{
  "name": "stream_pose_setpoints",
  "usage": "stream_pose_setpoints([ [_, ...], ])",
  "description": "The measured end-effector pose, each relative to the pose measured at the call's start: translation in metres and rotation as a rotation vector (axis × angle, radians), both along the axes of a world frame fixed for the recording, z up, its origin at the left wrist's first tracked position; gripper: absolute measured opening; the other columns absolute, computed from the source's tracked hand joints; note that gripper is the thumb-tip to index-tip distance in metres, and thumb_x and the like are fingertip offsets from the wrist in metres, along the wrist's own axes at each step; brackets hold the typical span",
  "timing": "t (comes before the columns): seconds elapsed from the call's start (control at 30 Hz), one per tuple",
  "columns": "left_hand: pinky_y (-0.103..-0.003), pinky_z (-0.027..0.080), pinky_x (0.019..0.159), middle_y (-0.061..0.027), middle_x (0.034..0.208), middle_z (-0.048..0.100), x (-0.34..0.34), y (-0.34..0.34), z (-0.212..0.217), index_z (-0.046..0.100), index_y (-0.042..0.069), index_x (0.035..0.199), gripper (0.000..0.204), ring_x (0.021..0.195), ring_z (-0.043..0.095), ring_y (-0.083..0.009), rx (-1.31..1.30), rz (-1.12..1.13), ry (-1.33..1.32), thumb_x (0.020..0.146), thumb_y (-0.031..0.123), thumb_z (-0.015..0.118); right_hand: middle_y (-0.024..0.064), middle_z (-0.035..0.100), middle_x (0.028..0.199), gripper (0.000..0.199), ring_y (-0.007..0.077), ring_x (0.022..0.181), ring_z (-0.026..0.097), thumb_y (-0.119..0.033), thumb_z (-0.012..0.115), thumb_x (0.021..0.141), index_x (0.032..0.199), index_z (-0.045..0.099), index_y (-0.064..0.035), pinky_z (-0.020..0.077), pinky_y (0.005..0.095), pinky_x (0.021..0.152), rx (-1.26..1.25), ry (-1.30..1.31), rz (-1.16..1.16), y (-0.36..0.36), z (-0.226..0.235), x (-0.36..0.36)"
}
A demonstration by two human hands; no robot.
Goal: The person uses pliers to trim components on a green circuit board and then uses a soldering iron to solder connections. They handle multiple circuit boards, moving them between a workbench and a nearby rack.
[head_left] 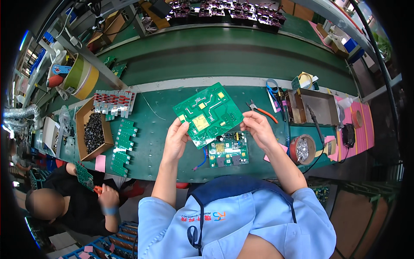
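Note:
A green circuit board (pixel 215 113) with yellow patches is held up in both hands above the bench, tilted. My left hand (pixel 176 137) pinches its lower left edge, thumb on top. At the right edge, my right hand (pixel 260 128) grips the corner between thumb and fingers. Under it, partly covered, a second circuit board (pixel 228 154) with mounted parts lies on the green bench top. A blue wire (pixel 201 160) sticks out beside that lower board. Orange-handled cutters (pixel 264 112) lie just beyond my right hand.
Left stand a cardboard box of small black parts (pixel 94 131), a strip of green boards (pixel 122 149) and parts with red pieces (pixel 114 101). Right are a metal tray (pixel 317 108), a soldering iron (pixel 315 123) and a round tub (pixel 302 150). A co-worker (pixel 82 198) holds another board at lower left.

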State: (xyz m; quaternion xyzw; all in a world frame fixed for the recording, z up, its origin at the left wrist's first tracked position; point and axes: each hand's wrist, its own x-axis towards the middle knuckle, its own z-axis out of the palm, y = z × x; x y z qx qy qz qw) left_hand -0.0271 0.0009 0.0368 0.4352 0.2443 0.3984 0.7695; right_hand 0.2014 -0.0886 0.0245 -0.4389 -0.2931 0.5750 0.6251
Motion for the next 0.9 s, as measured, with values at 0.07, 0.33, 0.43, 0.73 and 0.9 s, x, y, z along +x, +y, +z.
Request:
stream_pose_setpoints([
  [0.07,-0.026,0.050,0.064,-0.0065,0.097,0.056,0.000,0.000,0.002,0.044,0.001,0.111,0.030,0.079,0.058,-0.0106,0.003,-0.004,0.002,0.087,0.019,0.043,0.0062,0.057,0.076,0.014,0.0127,0.070,0.055,-0.010,0.054,0.081,0.092,0.054,-0.0021,0.0444,0.0245,0.065,-0.002,0.004,0.001,0.000,0.000,0.000],
  [0.33,-0.025,0.049,0.065,-0.0058,0.096,0.056,0.000,-0.001,0.001,0.045,0.001,0.110,0.029,0.079,0.057,-0.0097,0.033,0.009,0.030,0.087,0.018,0.042,0.0056,0.057,0.075,0.013,0.0115,0.069,0.055,-0.009,0.055,0.080,0.090,0.054,-0.0017,0.0449,0.0244,0.065,-0.022,-0.016,0.013,-0.005,-0.005,0.000],
  [0.43,-0.024,0.046,0.071,-0.0055,0.098,0.056,-0.001,0.003,-0.004,0.045,0.001,0.110,0.028,0.084,0.055,-0.0095,0.002,0.018,0.048,0.087,0.016,0.042,0.0052,0.057,0.074,0.012,0.0102,0.069,0.055,-0.006,0.055,0.078,0.089,0.054,-0.0007,0.0450,0.0237,0.064,0.008,-0.105,0.035,-0.010,0.001,-0.004],
  [0.73,-0.023,0.041,0.078,-0.0053,0.102,0.055,-0.009,0.009,-0.014,0.046,0.001,0.109,0.026,0.092,0.052,-0.0100,-0.011,0.020,0.033,0.086,0.013,0.043,0.0018,0.056,0.072,0.010,0.0063,0.065,0.051,-0.003,0.058,0.073,0.081,0.055,0.0021,0.0421,0.0209,0.061,0.151,-0.573,0.075,-0.026,0.009,-0.025],
  [0.9,-0.023,0.039,0.079,-0.0044,0.099,0.056,-0.015,0.009,-0.020,0.048,0.000,0.106,0.025,0.091,0.051,-0.0089,0.123,0.047,0.124,0.086,0.014,0.046,0.0016,0.056,0.070,0.010,0.0064,0.065,0.051,-0.003,0.058,0.073,0.081,0.054,0.0015,0.0417,0.0209,0.060,0.099,-0.575,0.046,-0.022,-0.005,-0.022],
])
